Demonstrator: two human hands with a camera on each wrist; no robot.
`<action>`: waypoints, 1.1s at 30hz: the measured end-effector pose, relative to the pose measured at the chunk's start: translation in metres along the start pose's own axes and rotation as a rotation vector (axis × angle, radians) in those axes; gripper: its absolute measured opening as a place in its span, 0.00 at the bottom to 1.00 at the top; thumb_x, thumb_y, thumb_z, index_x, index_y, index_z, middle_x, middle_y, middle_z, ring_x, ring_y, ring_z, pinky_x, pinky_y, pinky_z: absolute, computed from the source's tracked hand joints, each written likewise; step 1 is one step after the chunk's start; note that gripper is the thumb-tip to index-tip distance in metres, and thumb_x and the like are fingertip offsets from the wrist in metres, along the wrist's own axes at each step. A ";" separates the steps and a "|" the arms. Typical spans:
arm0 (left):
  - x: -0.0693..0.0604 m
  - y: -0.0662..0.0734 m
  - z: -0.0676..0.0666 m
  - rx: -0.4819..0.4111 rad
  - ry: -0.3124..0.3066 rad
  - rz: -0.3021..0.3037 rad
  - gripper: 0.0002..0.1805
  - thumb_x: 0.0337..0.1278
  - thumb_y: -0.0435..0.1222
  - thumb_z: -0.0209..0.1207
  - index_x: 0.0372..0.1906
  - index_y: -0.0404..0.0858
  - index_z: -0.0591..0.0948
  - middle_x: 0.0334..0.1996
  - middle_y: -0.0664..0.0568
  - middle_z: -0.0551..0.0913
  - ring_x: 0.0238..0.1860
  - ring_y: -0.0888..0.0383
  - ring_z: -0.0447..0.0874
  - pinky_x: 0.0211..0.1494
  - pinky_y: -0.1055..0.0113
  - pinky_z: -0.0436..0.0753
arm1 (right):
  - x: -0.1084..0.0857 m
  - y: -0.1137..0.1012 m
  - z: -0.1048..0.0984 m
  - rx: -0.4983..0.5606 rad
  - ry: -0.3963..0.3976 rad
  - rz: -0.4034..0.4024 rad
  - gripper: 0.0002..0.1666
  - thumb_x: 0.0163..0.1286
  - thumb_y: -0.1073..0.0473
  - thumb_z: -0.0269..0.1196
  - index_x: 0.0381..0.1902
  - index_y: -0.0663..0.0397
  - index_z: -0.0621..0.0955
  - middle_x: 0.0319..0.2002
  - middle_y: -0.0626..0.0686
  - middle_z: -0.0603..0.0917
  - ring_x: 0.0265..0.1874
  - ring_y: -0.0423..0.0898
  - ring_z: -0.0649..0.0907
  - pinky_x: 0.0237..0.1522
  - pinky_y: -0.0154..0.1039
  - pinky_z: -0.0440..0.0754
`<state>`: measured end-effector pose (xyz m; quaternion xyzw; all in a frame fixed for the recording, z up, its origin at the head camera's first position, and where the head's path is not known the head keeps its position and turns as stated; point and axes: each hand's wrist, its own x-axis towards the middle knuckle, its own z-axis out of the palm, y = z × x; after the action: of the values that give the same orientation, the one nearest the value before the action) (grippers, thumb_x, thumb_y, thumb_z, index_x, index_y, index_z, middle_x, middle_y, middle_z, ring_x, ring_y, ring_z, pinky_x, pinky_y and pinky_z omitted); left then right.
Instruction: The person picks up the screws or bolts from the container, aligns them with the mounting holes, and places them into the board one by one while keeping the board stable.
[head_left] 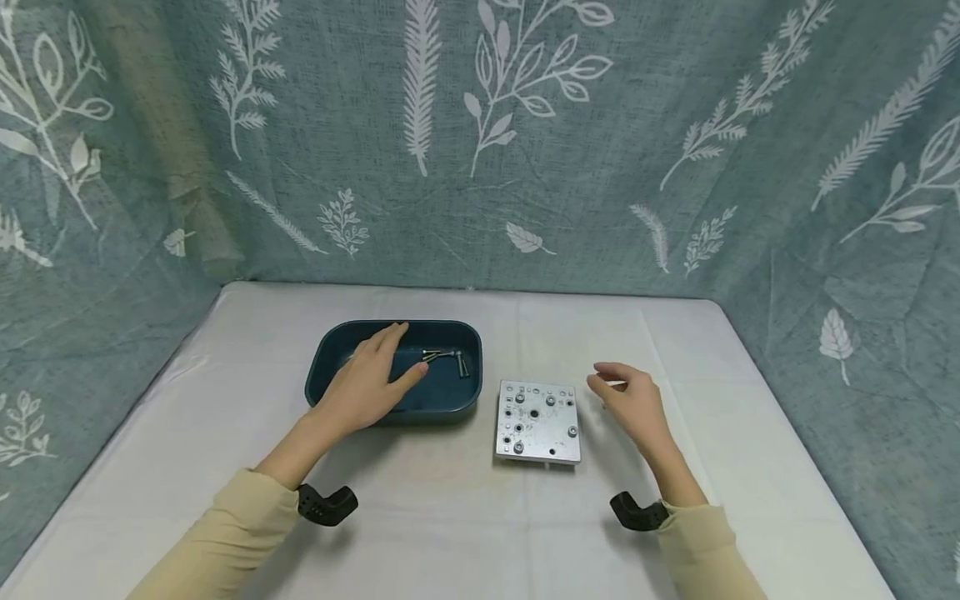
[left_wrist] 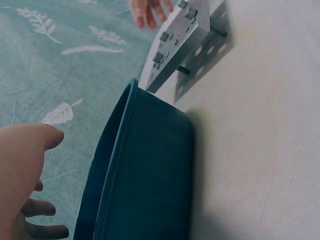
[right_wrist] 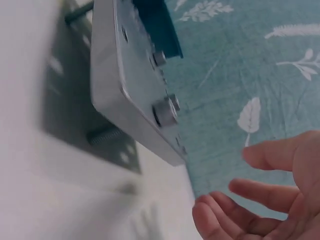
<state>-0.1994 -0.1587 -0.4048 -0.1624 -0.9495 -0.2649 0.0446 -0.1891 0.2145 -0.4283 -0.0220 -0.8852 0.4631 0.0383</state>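
My left hand (head_left: 367, 383) reaches over the dark teal bin (head_left: 450, 410), fingers spread and no object in its grasp. In the left wrist view, the thumb and fingertips hover above the bin's rim (left_wrist: 117, 145). Several small screws (head_left: 462, 365) lie on the bin floor; the hand may cover others. A square metal plate (head_left: 553, 423) with holes stands just right of the bin, several socket-head screws (right_wrist: 166, 111) set in it. Beside its right edge is my right hand (head_left: 632, 403), loosely bent; the right wrist view shows a gap between thumb and fingers, with nothing held.
Screw shanks (left_wrist: 183, 70) stick out below the plate and hold it off the white-covered table (head_left: 450, 517). A green leaf-patterned cloth (head_left: 450, 225) hangs at the table's back and sides. Each wrist wears a black camera mount (head_left: 327, 506).
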 end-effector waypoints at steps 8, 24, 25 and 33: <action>0.004 0.001 -0.002 -0.022 -0.034 0.002 0.38 0.70 0.52 0.55 0.73 0.32 0.62 0.71 0.35 0.61 0.69 0.36 0.58 0.64 0.37 0.64 | -0.010 0.008 0.015 0.176 -0.038 0.157 0.19 0.70 0.59 0.62 0.54 0.66 0.82 0.42 0.62 0.84 0.32 0.50 0.85 0.34 0.41 0.85; 0.019 -0.002 -0.012 -0.147 -0.125 0.061 0.21 0.69 0.41 0.59 0.59 0.31 0.78 0.56 0.39 0.79 0.54 0.44 0.79 0.52 0.48 0.80 | -0.015 0.017 0.033 0.309 -0.005 0.214 0.15 0.63 0.68 0.67 0.49 0.65 0.85 0.44 0.63 0.85 0.30 0.46 0.86 0.28 0.37 0.85; 0.021 -0.002 -0.014 -0.165 -0.134 0.077 0.20 0.69 0.39 0.59 0.58 0.31 0.79 0.55 0.40 0.80 0.52 0.45 0.80 0.51 0.50 0.80 | -0.015 0.017 0.034 0.325 -0.004 0.217 0.15 0.63 0.69 0.67 0.49 0.66 0.85 0.45 0.64 0.85 0.30 0.47 0.86 0.29 0.37 0.85; 0.040 -0.009 -0.019 -0.236 -0.177 0.101 0.16 0.64 0.35 0.64 0.53 0.32 0.82 0.47 0.45 0.84 0.47 0.50 0.82 0.49 0.54 0.81 | -0.017 0.017 0.035 0.401 0.014 0.230 0.16 0.63 0.71 0.66 0.49 0.70 0.84 0.45 0.66 0.85 0.30 0.47 0.87 0.30 0.38 0.85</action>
<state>-0.2397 -0.1642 -0.3858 -0.2370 -0.9025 -0.3567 -0.0455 -0.1751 0.1947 -0.4627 -0.1179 -0.7668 0.6309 -0.0052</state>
